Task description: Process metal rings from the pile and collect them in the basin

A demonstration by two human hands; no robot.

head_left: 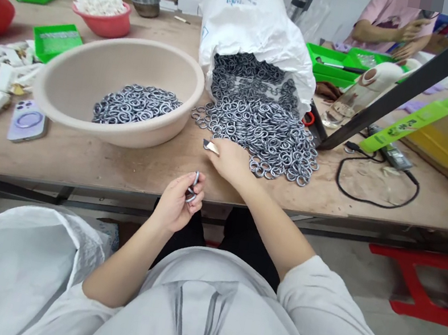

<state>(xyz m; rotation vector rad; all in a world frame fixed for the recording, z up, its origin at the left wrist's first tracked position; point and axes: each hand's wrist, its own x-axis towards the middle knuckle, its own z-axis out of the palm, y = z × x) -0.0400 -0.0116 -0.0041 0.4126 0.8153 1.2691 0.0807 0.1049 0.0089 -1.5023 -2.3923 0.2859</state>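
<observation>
My left hand [177, 202] is closed round a couple of grey rings [191, 197] just in front of the table edge. Between the fingers of my right hand [230, 160] is a small knife [212, 147] with a dark tip and a pale body. That hand rests by the near left side of a heap of grey rings [265, 131], which spills from a white sack [254, 17] lying open toward me. Left of it stands a large beige basin [62, 75] with many more grey rings [137, 106] inside.
A phone [27, 121] and a pile of white pieces [1, 76] lie at the left. Behind are green trays [58, 41] and a red bowl [106, 24]. A slanted dark bar [398, 88], a cable [337, 176] and a co-worker's arm [378, 33] are at the right.
</observation>
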